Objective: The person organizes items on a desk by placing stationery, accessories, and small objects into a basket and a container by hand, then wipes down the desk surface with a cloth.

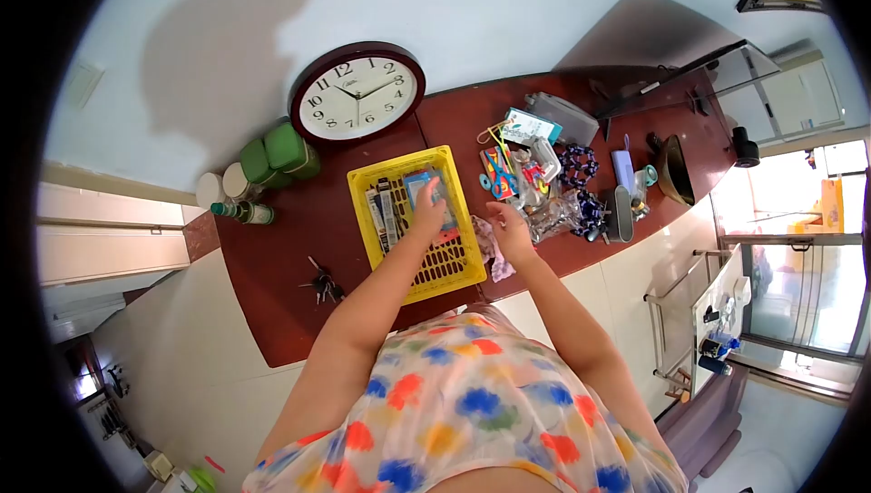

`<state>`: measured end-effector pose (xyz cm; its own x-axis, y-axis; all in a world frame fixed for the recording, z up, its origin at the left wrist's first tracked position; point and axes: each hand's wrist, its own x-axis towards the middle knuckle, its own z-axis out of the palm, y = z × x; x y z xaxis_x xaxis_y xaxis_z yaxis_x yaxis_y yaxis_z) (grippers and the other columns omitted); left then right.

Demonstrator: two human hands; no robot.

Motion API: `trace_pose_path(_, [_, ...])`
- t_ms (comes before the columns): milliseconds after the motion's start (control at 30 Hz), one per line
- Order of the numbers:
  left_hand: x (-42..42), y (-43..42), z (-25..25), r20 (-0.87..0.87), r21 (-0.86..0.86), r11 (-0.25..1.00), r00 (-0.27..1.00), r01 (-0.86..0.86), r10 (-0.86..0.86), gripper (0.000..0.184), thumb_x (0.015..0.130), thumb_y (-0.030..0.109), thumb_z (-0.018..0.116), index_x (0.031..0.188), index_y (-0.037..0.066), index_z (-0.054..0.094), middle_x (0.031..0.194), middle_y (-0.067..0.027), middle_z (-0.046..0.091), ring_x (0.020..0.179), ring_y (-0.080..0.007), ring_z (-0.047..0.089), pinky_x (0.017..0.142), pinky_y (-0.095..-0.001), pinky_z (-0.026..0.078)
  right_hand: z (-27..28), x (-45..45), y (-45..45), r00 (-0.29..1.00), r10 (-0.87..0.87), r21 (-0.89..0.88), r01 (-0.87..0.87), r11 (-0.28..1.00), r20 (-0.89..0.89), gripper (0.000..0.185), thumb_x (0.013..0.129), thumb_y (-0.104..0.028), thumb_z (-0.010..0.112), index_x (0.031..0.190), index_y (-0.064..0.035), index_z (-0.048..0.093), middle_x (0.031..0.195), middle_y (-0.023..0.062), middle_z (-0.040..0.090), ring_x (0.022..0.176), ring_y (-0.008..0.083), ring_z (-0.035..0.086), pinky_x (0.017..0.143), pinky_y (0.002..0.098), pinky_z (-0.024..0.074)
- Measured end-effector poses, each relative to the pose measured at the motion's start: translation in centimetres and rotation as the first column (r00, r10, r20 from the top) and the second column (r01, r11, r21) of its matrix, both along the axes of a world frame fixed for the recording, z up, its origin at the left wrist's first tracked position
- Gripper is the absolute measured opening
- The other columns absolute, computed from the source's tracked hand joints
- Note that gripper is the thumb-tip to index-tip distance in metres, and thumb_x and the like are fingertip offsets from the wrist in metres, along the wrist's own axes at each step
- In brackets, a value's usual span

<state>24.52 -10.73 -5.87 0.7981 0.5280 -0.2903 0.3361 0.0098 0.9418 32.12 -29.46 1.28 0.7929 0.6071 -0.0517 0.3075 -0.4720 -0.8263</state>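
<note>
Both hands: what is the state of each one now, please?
Left hand: over the yellow basket; grip cannot be told.
Right hand: partly open, nothing visibly held.

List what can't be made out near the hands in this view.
In the head view:
Left hand: blurred; its grip is unclear.
Blue pack: partly hidden by the left hand.
Basket: floor partly hidden by the left arm.
Slim packs: print too small to read.

Numerals 12, 9 and 6 on round clock (358, 97) (script unreadable), blurred lettering on box (532, 127)
</note>
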Motion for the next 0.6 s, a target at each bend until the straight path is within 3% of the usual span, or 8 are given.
trace_pose_path(33, [-0.2, 0.1, -0.3, -0.004, -0.013, 1.000, 1.000, -0.014, 0.014, 0.054, 0.089, 0.003, 0.051, 0.141, 0.005, 0.037, 0.145, -0.0147, 0.036, 0.136, -0.0278, 0.033, 0.107, -0.0378, 0.032, 0.4, 0.7, -1.3, 0.998, -0.024, -0.025, 0.023, 0.999, -0.050, 0.033, 0.083, 0.003, 0.056, 0.116, -0.0019, 0.057, 0.109, 0.0121, 0.062, 0.090, 0.0211, 0.063, 0.077, 0.0307, 0.0505])
trace_pose_path(133, [-1.3, 0.2, 0.2, -0.108, -0.013, 0.999, 0.993, -0.048, 0.047, 0.050, 0.088, 0.004, 0.052, 0.137, 0.006, 0.042, 0.140, -0.0144, 0.039, 0.133, -0.0300, 0.035, 0.108, -0.0398, 0.031, 1.0, 3.2, -5.8, 0.990, -0.107, -0.089, 0.115, 0.989, 0.089, 0.030, 0.083, 0.001, 0.058, 0.113, -0.0036, 0.060, 0.108, 0.0100, 0.063, 0.085, 0.0196, 0.061, 0.073, 0.0299, 0.0500])
trace_pose_path(167, [-1.6, 0.1, 0.9, -0.141, -0.009, 0.998, 0.988, -0.068, 0.066, 0.048, 0.087, 0.004, 0.052, 0.134, 0.006, 0.044, 0.138, -0.0147, 0.040, 0.132, -0.0307, 0.036, 0.108, -0.0405, 0.031, 2.0, 3.8, -6.9, 0.982, -0.179, 0.000, 0.179, 0.984, 0.058, 0.027, 0.084, -0.001, 0.056, 0.110, -0.0049, 0.060, 0.101, 0.0132, 0.062, 0.083, 0.0241, 0.061, 0.070, 0.0322, 0.0500])
trace_pose_path(267, [-2.5, -1.0, 5.5, -0.174, 0.053, 0.979, 0.963, -0.199, 0.205, 0.040, 0.086, 0.001, 0.051, 0.126, 0.006, 0.051, 0.131, -0.0116, 0.044, 0.127, -0.0276, 0.042, 0.105, -0.0392, 0.035, 2.1, 7.0, -10.5, 0.959, -0.203, -0.048, 0.216, 0.975, 0.198, 0.021, 0.083, -0.003, 0.059, 0.104, -0.0045, 0.061, 0.095, 0.0121, 0.061, 0.082, 0.0248, 0.061, 0.068, 0.0330, 0.0498])
trace_pose_path(333, [-2.2, -2.1, 6.3, -0.076, 0.121, 0.965, 0.967, -0.233, 0.243, 0.036, 0.085, -0.001, 0.051, 0.120, 0.007, 0.053, 0.126, -0.0096, 0.046, 0.123, -0.0257, 0.044, 0.100, -0.0371, 0.039, 3.3, 8.5, -11.3, 0.966, -0.143, -0.144, 0.176, 0.974, 0.216, 0.021, 0.081, -0.002, 0.061, 0.101, -0.0053, 0.062, 0.092, 0.0114, 0.060, 0.082, 0.0259, 0.060, 0.070, 0.0352, 0.0495])
trace_pose_path(433, [-0.6, -4.5, 7.4, 0.071, 0.222, 0.934, 0.960, -0.280, 0.271, 0.033, 0.082, -0.004, 0.052, 0.112, 0.008, 0.056, 0.119, -0.0066, 0.047, 0.113, -0.0220, 0.047, 0.088, -0.0329, 0.045, 1.9, 10.3, -9.6, 0.807, 0.161, -0.146, -0.093, 0.985, 0.568, 0.024, 0.075, 0.001, 0.062, 0.097, -0.0059, 0.064, 0.082, 0.0102, 0.058, 0.080, 0.0284, 0.059, 0.071, 0.0377, 0.0490])
trace_pose_path(500, [0.8, -6.2, 8.2, 0.095, 0.329, 0.910, 0.968, -0.251, 0.233, 0.033, 0.081, -0.004, 0.053, 0.112, 0.009, 0.057, 0.119, -0.0065, 0.047, 0.110, -0.0211, 0.048, 0.085, -0.0322, 0.045, 0.7, 10.4, -7.7, 0.774, 0.313, -0.345, -0.131, 0.929, 0.550, 0.023, 0.073, -0.006, 0.062, 0.095, -0.0103, 0.065, 0.096, 0.0071, 0.058, 0.097, 0.0273, 0.055, 0.082, 0.0396, 0.0446])
trace_pose_path(600, [2.2, -8.6, 9.0, 0.100, 0.203, 0.949, 0.969, -0.242, 0.226, 0.034, 0.081, -0.002, 0.056, 0.112, 0.011, 0.057, 0.120, -0.0048, 0.048, 0.110, -0.0189, 0.048, 0.086, -0.0312, 0.044, -1.3, 10.9, -5.6, 0.596, 0.466, -0.455, -0.182, 0.872, 0.654, 0.018, 0.075, -0.012, 0.060, 0.092, -0.0118, 0.066, 0.107, 0.0052, 0.055, 0.108, 0.0250, 0.049, 0.088, 0.0395, 0.0400])
